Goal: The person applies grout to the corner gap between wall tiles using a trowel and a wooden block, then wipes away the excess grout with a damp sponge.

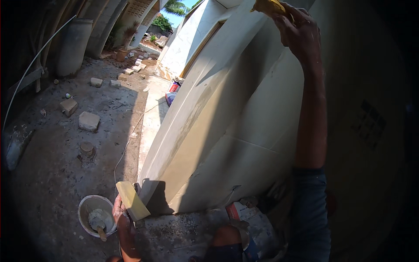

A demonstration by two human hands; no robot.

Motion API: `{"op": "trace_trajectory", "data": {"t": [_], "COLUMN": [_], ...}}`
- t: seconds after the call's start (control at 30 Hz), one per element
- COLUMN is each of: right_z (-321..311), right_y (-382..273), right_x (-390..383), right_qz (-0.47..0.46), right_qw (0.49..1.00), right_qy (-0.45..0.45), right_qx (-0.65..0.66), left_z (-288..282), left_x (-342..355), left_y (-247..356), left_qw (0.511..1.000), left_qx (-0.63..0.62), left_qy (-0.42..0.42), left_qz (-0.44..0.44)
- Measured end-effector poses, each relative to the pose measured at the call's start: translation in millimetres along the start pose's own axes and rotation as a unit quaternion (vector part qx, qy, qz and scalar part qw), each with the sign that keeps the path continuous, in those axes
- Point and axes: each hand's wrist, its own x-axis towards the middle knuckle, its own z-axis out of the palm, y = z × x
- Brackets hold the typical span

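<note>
Holding a yellow sponge (267,6) at upper right, the right hand (300,34) has fingers curled round it; the left hand (119,210) (lower left, fingers bent) clasps a pale board (132,201).

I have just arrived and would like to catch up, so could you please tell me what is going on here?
A person's left hand holds a yellow board low down near a pale wall, while their raised right hand grips a yellow sponge-like piece; whether that touches the wall is unclear. A bucket with a handled tool in it stands left of the left hand.
</note>
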Motion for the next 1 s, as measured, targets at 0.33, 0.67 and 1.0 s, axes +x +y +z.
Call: {"op": "trace_trajectory", "data": {"t": [0.33,0.67,1.0], "right_z": [84,171,12], "right_y": [-24,-158,58], "right_x": [27,-228,70], "right_qz": [-0.19,-0.301,0.048], "right_qw": [0.869,0.757,0.984], "right_qy": [-0.33,-0.572,0.143], "right_qx": [-0.315,-0.098,-0.093], "left_z": [5,-45,-40], "left_x": [21,17,30], "left_y": [19,10,-5], "left_qw": [1.0,0.994,0.987], "left_qx": [0.015,0.072,0.093], "left_qy": [-0.009,0.033,0.132], "left_qz": [0.013,0.071,-0.004]}}
